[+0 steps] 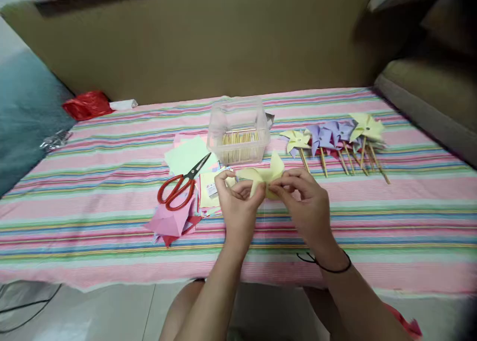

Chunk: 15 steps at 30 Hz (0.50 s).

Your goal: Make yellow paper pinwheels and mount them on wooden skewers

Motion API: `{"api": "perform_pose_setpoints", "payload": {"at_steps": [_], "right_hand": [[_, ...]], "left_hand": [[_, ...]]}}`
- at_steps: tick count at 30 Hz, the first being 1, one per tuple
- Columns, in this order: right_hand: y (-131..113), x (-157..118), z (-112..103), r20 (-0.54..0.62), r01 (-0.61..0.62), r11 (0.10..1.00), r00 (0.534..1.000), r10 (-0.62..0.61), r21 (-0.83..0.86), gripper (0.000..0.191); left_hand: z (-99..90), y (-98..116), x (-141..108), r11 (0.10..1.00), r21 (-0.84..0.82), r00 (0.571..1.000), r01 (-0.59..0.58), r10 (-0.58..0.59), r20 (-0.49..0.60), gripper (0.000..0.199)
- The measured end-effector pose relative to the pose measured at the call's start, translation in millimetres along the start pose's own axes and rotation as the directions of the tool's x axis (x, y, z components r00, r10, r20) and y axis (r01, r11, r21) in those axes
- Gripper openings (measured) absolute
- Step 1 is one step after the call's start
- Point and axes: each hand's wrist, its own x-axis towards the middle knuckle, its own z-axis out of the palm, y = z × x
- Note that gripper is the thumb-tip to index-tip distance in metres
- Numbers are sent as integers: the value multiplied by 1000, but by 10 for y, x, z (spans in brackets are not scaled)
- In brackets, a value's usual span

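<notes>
Pinching curled yellow paper [276, 168], left hand [239, 209] and right hand [312, 209] apparently steady its folds; scissors [191, 173] lie within reach at nine o'clock.

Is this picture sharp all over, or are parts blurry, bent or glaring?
Head view, the only one: the hands and yellow paper look slightly soft; the scissors read fairly clearly; the cushion at the right edge is dark and smeared; the striped cloth seems stretched towards the sides, perhaps from a wide lens; pale glare shows on the floor tiles, lower left.
</notes>
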Motion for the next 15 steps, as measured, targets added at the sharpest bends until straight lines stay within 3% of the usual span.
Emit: {"api": "perform_pose_setpoints", "payload": {"at_steps": [15], "right_hand": [[-11,19,9,-30,-23,999,999,22,-24,6]], "left_hand": [[-3,-16,10,999,26,999,-37,37,11,50]]}}
